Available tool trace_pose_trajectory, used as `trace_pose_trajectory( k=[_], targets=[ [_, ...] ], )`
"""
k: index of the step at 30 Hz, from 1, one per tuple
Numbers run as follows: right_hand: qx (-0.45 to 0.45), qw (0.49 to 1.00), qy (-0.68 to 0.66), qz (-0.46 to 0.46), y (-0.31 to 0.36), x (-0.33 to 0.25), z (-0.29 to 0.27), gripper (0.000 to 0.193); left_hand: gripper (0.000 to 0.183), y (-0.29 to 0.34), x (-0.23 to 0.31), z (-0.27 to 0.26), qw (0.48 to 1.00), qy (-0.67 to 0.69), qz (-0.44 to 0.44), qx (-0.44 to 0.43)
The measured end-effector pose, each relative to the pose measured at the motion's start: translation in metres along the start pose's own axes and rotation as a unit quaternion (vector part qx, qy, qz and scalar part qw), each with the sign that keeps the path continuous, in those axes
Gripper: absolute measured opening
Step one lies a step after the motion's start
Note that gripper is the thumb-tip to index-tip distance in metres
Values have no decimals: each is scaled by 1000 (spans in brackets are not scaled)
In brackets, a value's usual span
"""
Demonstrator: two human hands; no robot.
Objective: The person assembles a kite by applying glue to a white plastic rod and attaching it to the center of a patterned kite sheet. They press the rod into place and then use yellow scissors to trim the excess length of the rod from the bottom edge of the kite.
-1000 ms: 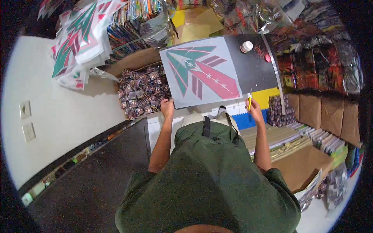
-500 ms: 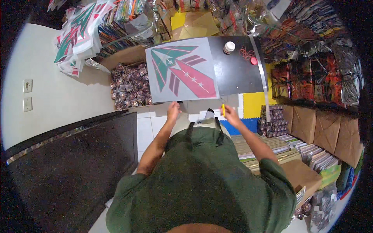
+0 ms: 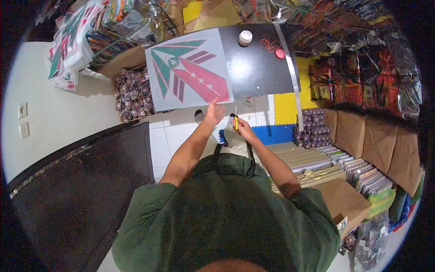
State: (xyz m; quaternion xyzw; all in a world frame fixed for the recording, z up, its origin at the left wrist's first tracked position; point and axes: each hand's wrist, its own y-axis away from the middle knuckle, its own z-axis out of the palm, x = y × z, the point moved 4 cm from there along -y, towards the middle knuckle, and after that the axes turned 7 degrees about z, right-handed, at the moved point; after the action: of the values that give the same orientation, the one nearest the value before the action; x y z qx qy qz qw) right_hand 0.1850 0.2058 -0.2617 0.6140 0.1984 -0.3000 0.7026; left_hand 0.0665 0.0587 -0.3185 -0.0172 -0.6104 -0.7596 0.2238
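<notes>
A translucent whitish sheet [image 3: 158, 97] printed with a green and red winged, starred design lies on the left part of a black table [image 3: 253, 81]. My left hand [image 3: 215, 113] is at the sheet's near edge, palm turned up and fingers apart, its fingertips overlapping the lower red part in view. Whether they touch the sheet is hard to tell. In my right hand [image 3: 245, 129], just off the table's near edge, is a slim yellow-handled tool [image 3: 236, 122] with a thin tip pointing away from me. Its exact kind is too small to make out.
A white-capped jar [image 3: 245, 38], red string [image 3: 270, 44] and a red round lid [image 3: 280, 54] sit on the table's right half. Bundled small packets [image 3: 133, 95] fill a box at left. Printed sheets [image 3: 68, 45] hang farther left. Stacked goods [image 3: 312, 165] lie at right.
My left hand has moved right along the sheet's near edge and opened, palm up. The right hand, still holding the yellow tool, has come nearer to it. The whole view has shifted slightly.
</notes>
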Motion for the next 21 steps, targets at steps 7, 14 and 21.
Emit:
trace_pose_trajectory(
  k=[7,14,21],
  targets=[
    [11,1000,-8,11,-6,19,-5,41,59,0,-11,23,997,37,50,39],
    [34,999,25,-28,-11,11,-8,31,52,7,-4,8,996,52,54,52],
    [-32,996,16,-77,-20,42,2,29,53,16,-10,3,997,72,27,-12]
  ],
)
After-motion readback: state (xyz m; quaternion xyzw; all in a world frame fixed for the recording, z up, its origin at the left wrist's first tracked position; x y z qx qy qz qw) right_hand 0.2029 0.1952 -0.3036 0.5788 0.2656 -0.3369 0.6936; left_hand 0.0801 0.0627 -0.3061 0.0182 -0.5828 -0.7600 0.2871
